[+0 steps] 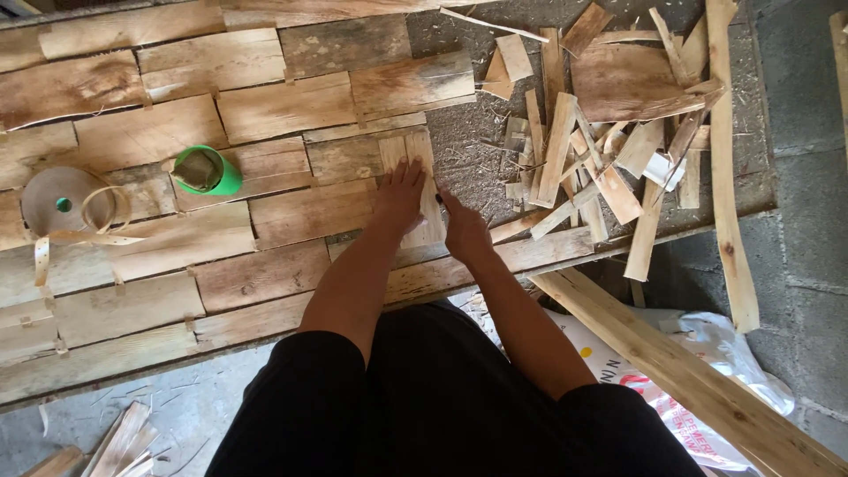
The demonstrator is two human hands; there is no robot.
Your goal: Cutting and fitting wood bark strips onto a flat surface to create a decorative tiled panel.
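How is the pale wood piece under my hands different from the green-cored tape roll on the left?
The pale wood piece lies flat under the left hand, with the right hand at its edge; the green-cored tape roll sits untouched. The piece is a thin rectangle; the roll is round. Both rest on the veneer sheets.

— What is the person wearing?
— Black clothing covers the lap and upper arms. Both forearms are bare; the left hand (399, 196) and right hand (465, 231) show no gloves.
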